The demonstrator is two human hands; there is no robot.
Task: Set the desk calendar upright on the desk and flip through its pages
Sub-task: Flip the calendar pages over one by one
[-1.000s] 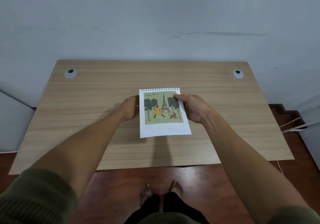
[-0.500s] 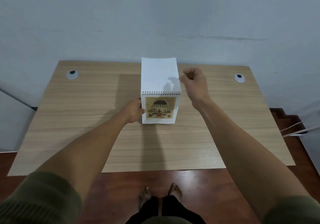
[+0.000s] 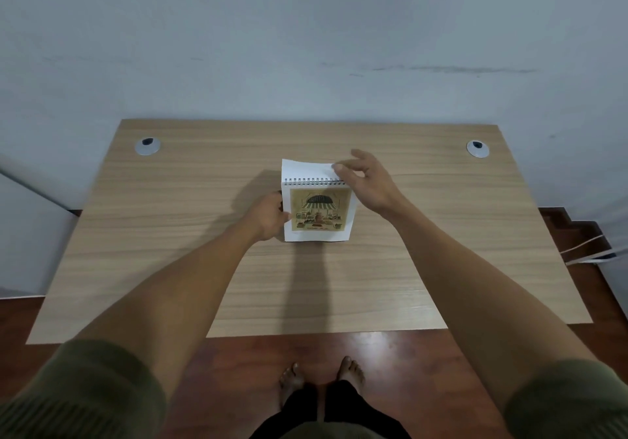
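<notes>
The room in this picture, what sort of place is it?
Probably a home study corner: a wooden desk with cable grommets against a plain wall, a wooden floor, and bare feet.

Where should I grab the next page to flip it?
Probably pinch the page at its free bottom edge, coming from the front, and lift it up over the spiral. The pages hinge at the top there. The left hand steadies the calendar's left side.

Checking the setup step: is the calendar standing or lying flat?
Standing. The calendar rests on its bottom edge, spiral on top, left hand steadying it.
</notes>
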